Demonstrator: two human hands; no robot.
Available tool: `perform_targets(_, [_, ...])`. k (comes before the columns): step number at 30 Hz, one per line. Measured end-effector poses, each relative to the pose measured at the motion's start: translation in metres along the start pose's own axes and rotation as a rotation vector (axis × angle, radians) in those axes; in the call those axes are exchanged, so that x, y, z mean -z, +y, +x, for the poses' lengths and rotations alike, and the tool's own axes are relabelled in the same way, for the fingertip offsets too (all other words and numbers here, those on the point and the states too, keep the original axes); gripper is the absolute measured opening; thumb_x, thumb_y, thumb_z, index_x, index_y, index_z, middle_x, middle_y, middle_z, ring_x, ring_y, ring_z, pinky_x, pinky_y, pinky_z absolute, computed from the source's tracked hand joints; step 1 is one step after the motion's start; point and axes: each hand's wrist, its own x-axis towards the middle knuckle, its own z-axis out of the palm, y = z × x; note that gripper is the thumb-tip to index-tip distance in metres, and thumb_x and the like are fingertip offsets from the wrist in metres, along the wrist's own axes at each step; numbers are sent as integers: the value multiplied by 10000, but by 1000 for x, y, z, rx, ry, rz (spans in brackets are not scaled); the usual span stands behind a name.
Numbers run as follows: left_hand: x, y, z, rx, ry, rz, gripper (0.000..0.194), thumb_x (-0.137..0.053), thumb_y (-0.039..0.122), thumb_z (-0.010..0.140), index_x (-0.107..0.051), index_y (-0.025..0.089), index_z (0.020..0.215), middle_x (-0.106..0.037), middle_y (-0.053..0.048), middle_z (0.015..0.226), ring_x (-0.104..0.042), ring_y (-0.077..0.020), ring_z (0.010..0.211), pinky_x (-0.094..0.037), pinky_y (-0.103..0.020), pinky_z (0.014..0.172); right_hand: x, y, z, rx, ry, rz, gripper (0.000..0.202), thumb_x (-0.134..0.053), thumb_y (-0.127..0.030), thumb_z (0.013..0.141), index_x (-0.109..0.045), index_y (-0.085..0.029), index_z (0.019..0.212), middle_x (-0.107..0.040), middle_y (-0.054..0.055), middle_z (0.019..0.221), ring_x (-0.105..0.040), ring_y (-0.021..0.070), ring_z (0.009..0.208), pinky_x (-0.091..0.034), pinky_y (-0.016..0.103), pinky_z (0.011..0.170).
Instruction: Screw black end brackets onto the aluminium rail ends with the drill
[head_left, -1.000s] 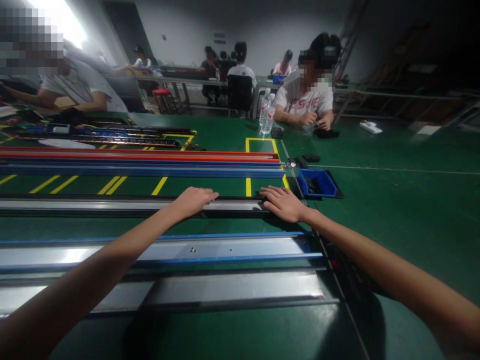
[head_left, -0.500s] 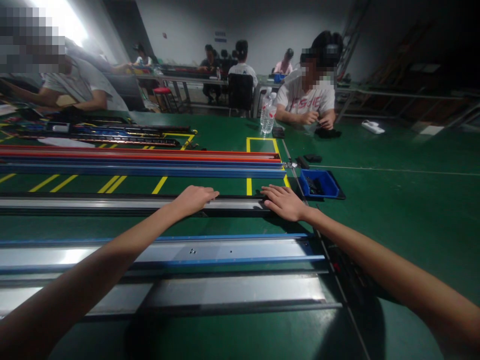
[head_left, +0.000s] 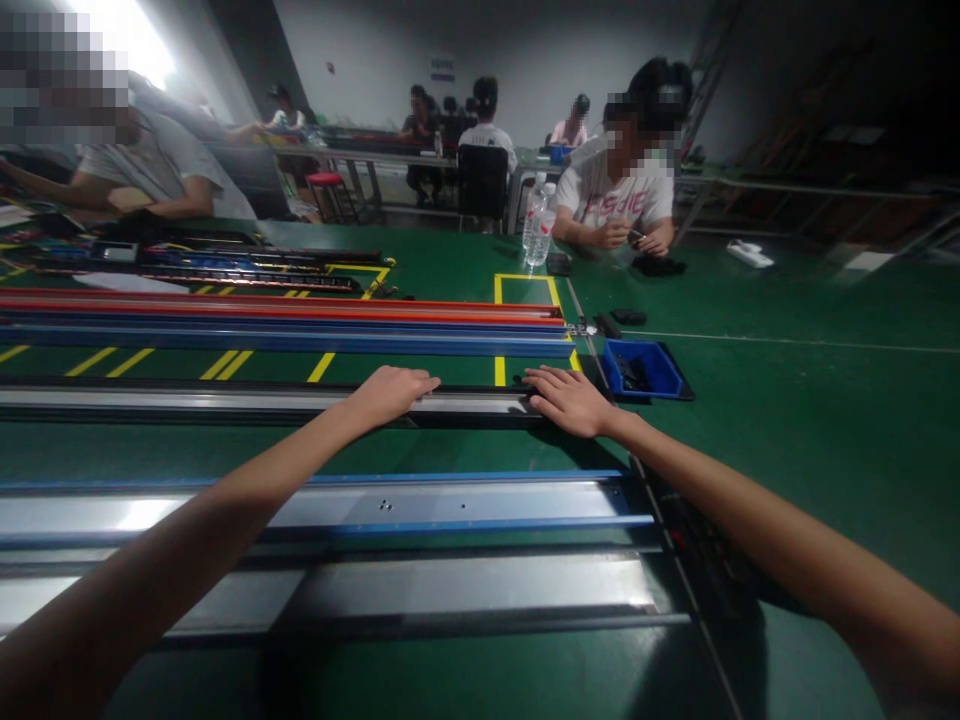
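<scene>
A long black metal channel rail [head_left: 480, 404] with a silvery inner strip lies across the green table. My left hand [head_left: 388, 393] rests over it, fingers close together and bent onto the far edge; its thumb is hidden. Near the rail's right end, my right hand [head_left: 571, 402] lies palm down with fingers stretched out and slightly apart, touching the top. A short stretch of rail shows between the hands. Closer to me lie a silver rail with blue edges [head_left: 510, 503] and a wider silver rail with dark edges [head_left: 487, 583].
Beyond my hands lie red rails [head_left: 450, 310] and blue rails [head_left: 420, 343]. A blue parts bin [head_left: 667, 370] with dark pieces stands right of them. Two water bottles [head_left: 537, 232] stand before a seated co-worker [head_left: 622, 195]. Wired assemblies [head_left: 225, 265] lie at the far left.
Both hands stay in place on the black rail, and the view shifts only slightly. The co-worker across the table has moved their hands a little.
</scene>
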Motion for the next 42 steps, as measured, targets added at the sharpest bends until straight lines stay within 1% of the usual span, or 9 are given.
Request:
perform_targets(7, [-1,-2,3,9,-2,6,425,-495,112,950,-636,241,1330,-744,-65,1207,-728,-224,1052,-534,-272,744,-2,4,3,6,2,-12,584,-237,-520,1092,-513,-210,1503,-470,83,1618,-399,337,1492,-344,538,1155])
perform_targets(13, [-3,-4,4,13,-3,10,474,-495,82,929,-619,238,1358,-740,-61,1227,-727,-229,1065,-538,-278,755,-4,8,6,4,8,-19,603,-215,-531,1093,-509,-207,1507,-459,94,1624,-386,343,1501,-333,542,1164])
perform_targets(18, [-5,-6,7,16,-1,5,451,-480,101,953,-626,246,1354,-737,-55,1251,-728,-235,1075,-538,-281,763,-6,11,8,6,10,-24,601,-219,-540,1091,-506,-221,1511,-456,91,1626,-380,341,1505,-325,536,1171])
perform_targets(23, [-4,-8,8,16,1,2,455,-500,90,935,-634,247,1341,-739,-49,1253,-727,-232,1080,-534,-274,780,-8,14,11,4,12,-30,602,-218,-540,1091,-506,-218,1510,-457,92,1626,-383,343,1502,-324,539,1173])
perform_targets(28, [-5,-9,11,23,13,0,447,-480,108,950,-639,258,1340,-742,-52,1236,-735,-233,1036,-534,-283,769,-9,18,14,1,13,-42,603,-223,-547,1088,-502,-223,1513,-457,93,1626,-383,358,1500,-335,548,1158])
perform_targets(34, [-7,-12,16,39,23,-7,435,-476,135,964,-643,279,1340,-745,-52,1236,-735,-213,1016,-523,-261,766,-9,20,17,-1,15,-56,601,-224,-540,1089,-505,-214,1508,-462,98,1622,-377,354,1501,-325,527,1158])
perform_targets(36, [-7,-13,17,41,24,-9,433,-471,141,967,-645,279,1339,-744,-55,1240,-734,-212,1023,-523,-261,770,-9,20,17,-3,16,-57,600,-219,-542,1090,-508,-220,1504,-467,96,1618,-393,346,1489,-328,512,1150])
perform_targets(38, [-8,-14,18,42,25,-11,435,-474,142,962,-648,280,1336,-744,-54,1241,-732,-212,1034,-523,-259,778,-8,19,18,-5,17,-57,598,-210,-544,1090,-512,-226,1498,-494,96,1598,-440,339,1448,-347,498,1124])
perform_targets(42, [-6,-16,19,43,25,-16,452,-479,129,942,-653,282,1330,-747,-59,1230,-730,-216,1036,-528,-270,781,-5,19,19,-16,15,-59,605,-204,-549,1088,-528,-216,1476,-588,110,1505,-557,349,1285,-400,481,1024])
